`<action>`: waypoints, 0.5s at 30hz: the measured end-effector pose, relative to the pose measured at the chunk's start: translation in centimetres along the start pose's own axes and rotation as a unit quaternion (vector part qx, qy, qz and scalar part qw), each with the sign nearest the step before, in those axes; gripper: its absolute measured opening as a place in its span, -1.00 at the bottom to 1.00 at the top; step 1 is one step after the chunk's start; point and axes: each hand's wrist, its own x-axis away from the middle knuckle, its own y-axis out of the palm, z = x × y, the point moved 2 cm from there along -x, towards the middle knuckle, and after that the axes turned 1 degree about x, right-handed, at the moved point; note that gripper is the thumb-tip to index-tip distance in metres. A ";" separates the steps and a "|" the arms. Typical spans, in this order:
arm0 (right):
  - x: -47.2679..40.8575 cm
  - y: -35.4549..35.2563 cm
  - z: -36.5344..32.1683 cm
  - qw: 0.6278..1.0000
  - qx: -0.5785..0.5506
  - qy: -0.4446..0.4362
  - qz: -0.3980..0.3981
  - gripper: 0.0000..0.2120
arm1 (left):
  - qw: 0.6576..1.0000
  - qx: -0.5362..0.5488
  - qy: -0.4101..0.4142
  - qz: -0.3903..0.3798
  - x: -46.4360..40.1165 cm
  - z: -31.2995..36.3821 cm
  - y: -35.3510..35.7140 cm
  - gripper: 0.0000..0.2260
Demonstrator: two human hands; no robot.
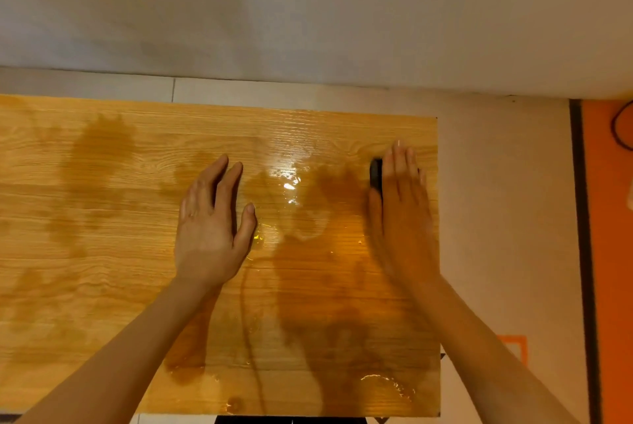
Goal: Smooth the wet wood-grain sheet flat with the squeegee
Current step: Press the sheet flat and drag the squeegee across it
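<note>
The sheet lies flat across the pale floor, filling the frame from the left edge to a straight right edge past centre. Its far edge runs near the wall at 12 o'clock, with a strip of floor between. Dark wet patches spread over it, largest at 5 o'clock and 10 o'clock, and water glints near the centre and along the near edge at 5 o'clock.

The left hand rests palm down on the sheet just left of centre, fingers straight and together, pointing toward 1 o'clock, thumb spread toward the right. It holds nothing.

The right hand is blurred and lies flat at 3 o'clock, over the sheet's right edge, fingers extended toward 12 o'clock. It presses on the squeegee, a small dark object of which only a sliver shows beside the index finger; the rest is hidden under the palm. The fingers are not curled around it, so the hand covers it more than it clasps it.

An orange mat with a dark border fills the far right, at 3 o'clock. A dark cable loops on it at 2 o'clock.
</note>
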 end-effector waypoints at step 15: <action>1.1 1.4 -2.9 0.998 -0.039 -0.039 0.014 -0.51 | 1.000 -0.023 0.007 0.005 0.0 0.0 0.0 -0.48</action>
